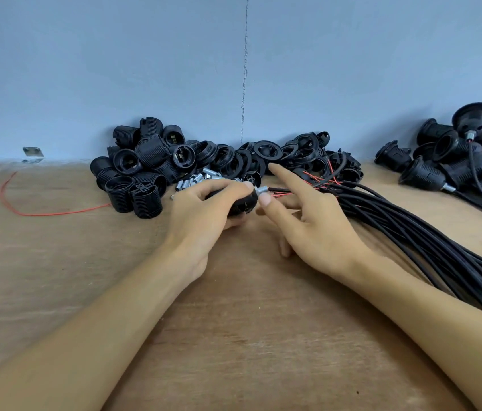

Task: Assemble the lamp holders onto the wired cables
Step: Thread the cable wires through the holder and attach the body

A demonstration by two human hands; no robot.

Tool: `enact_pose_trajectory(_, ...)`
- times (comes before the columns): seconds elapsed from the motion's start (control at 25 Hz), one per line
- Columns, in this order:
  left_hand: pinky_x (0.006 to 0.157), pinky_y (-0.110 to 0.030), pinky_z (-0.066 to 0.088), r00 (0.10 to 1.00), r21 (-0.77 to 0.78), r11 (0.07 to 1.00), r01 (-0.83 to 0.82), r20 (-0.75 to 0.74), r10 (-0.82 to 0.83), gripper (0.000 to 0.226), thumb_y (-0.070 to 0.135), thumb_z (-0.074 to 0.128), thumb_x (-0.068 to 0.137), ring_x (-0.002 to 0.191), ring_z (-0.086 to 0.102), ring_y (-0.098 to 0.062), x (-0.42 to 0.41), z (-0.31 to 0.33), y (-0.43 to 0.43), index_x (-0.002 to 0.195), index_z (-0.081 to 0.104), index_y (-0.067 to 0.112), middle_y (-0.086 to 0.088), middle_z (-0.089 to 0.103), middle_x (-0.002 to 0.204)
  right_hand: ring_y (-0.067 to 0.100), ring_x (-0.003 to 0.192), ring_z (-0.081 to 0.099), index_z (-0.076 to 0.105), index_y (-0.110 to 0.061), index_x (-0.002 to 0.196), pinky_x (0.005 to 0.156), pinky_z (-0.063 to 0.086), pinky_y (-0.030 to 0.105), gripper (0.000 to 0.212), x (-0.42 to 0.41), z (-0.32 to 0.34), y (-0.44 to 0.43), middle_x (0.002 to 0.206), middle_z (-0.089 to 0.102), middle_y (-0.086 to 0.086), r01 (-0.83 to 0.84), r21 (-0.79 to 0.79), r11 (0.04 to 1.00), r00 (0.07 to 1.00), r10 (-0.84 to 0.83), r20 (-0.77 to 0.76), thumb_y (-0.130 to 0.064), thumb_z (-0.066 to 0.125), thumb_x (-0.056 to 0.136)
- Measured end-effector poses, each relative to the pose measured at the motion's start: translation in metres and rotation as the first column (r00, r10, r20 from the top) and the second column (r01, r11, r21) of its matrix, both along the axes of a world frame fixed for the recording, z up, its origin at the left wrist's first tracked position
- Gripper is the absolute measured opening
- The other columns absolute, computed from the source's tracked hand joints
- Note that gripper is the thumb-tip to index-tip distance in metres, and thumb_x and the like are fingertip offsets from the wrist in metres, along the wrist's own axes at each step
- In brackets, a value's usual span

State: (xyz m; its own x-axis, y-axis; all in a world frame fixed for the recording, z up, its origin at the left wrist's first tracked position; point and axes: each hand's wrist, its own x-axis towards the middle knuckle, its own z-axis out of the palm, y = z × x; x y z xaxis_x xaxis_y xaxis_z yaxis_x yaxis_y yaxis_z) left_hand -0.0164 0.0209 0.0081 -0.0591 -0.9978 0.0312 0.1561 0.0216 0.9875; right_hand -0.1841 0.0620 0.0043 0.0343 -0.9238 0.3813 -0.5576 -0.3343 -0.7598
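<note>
Head view: the left hand (201, 209) curls its fingers round a black lamp holder (242, 204), held low over the table (234, 321) before the parts pile (145, 167). The right hand (314, 229) is loose, index finger straight, thumb touching the metal tube (261, 191) where a cable (278, 189) tip meets it. The step looks like threading; next needs a pinch on the cable and a straight push. The cable bundle (411, 232) crowds the right; bare table lies nearer the body.

Bare table (56, 277) near left — holder pile (139, 170), cable bundle (411, 232) beyond.
</note>
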Motion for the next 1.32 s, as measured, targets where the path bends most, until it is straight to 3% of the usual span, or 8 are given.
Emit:
enact_pose_trajectory(0.12,0.078,-0.036,0.063,0.994,0.034,0.995,0.098,-0.045,-0.096,0.009,0.019,0.081,0.083,0.093,0.075,-0.011,-0.004,-0.001,0.004,0.088,0.082,0.011,-0.004,0.079,0.095,0.017,0.050,0.066,0.046,-0.033,0.146,0.047,0.047,0.023,0.044,0.001,0.002,-0.003,0.079,0.074,0.000,-0.109,0.109,0.988,0.986,0.093,0.138,-0.037,0.053,0.103)
enact_pose_trajectory(0.24,0.082,-0.035,0.062,0.984,0.051,0.986,0.160,-0.082,-0.156,0.016,0.024,0.076,0.090,0.104,0.073,-0.018,-0.004,-0.001,0.003,0.096,0.081,0.009,-0.009,0.077,0.105,0.023,0.063,0.069,0.059,-0.021,0.131,0.052,0.053,0.032,0.028,0.003,0.002,-0.006,0.086,0.070,0.003,-0.173,0.101,0.980,0.941,0.135,0.310,-0.023,0.055,0.103)
enact_pose_trajectory(0.4,0.086,-0.038,0.062,0.930,0.105,0.956,0.274,-0.281,-0.236,0.027,0.015,0.053,0.102,0.105,0.073,-0.032,0.004,-0.002,-0.001,0.118,0.069,0.001,-0.020,0.073,0.116,0.022,0.064,0.066,0.061,-0.013,0.123,0.059,0.056,0.030,0.022,0.000,0.002,-0.008,0.085,0.070,0.007,-0.140,0.116,0.983,0.900,0.077,0.430,-0.019,0.054,0.103)
enact_pose_trajectory(0.56,0.089,-0.039,0.061,0.922,0.033,0.938,0.346,-0.198,-0.333,0.030,0.005,0.055,0.100,0.107,0.072,-0.036,0.012,-0.003,-0.003,0.129,0.064,0.003,-0.020,0.072,0.119,0.025,0.074,0.070,0.063,-0.009,0.121,0.069,0.060,0.033,0.023,-0.004,0.006,-0.008,0.091,0.072,0.012,-0.192,0.144,0.971,0.824,0.079,0.562,-0.020,0.055,0.102)
enact_pose_trajectory(0.72,0.080,-0.037,0.062,0.933,-0.018,0.944,0.328,-0.150,-0.327,0.026,0.009,0.061,0.097,0.102,0.073,-0.038,0.013,-0.003,-0.001,0.121,0.069,0.008,-0.014,0.075,0.114,0.027,0.082,0.073,0.063,-0.009,0.122,0.077,0.061,0.039,0.024,-0.007,0.009,-0.006,0.093,0.074,0.016,-0.219,0.146,0.965,0.790,0.088,0.606,-0.020,0.056,0.101)
enact_pose_trajectory(1.04,0.080,-0.033,0.061,0.913,0.029,0.926,0.376,-0.182,-0.365,0.032,0.005,0.054,0.099,0.106,0.068,-0.037,0.014,0.000,-0.003,0.129,0.064,0.003,-0.022,0.070,0.123,0.032,0.084,0.072,0.060,-0.007,0.122,0.077,0.060,0.038,0.028,-0.003,0.011,-0.004,0.099,0.072,0.027,-0.226,0.158,0.961,0.767,0.076,0.637,-0.024,0.057,0.100)
enact_pose_trajectory(1.2,0.078,-0.032,0.060,0.903,0.018,0.919,0.395,-0.193,-0.384,0.033,0.005,0.052,0.099,0.102,0.069,-0.033,0.015,0.000,-0.004,0.130,0.063,0.002,-0.021,0.070,0.123,0.027,0.082,0.072,0.063,-0.010,0.119,0.077,0.060,0.038,0.022,-0.004,0.012,-0.005,0.098,0.072,0.018,-0.276,0.168,0.946,0.691,0.073,0.719,-0.021,0.054,0.102)
enact_pose_trajectory(1.32,0.077,-0.031,0.060,0.908,0.017,0.922,0.386,-0.184,-0.376,0.032,0.004,0.053,0.099,0.100,0.069,-0.032,0.015,-0.002,-0.005,0.130,0.063,0.002,-0.022,0.070,0.123,0.028,0.082,0.073,0.062,-0.010,0.121,0.080,0.061,0.041,0.024,-0.004,0.009,-0.005,0.093,0.073,0.019,-0.224,0.150,0.963,0.754,0.073,0.652,-0.021,0.054,0.102)
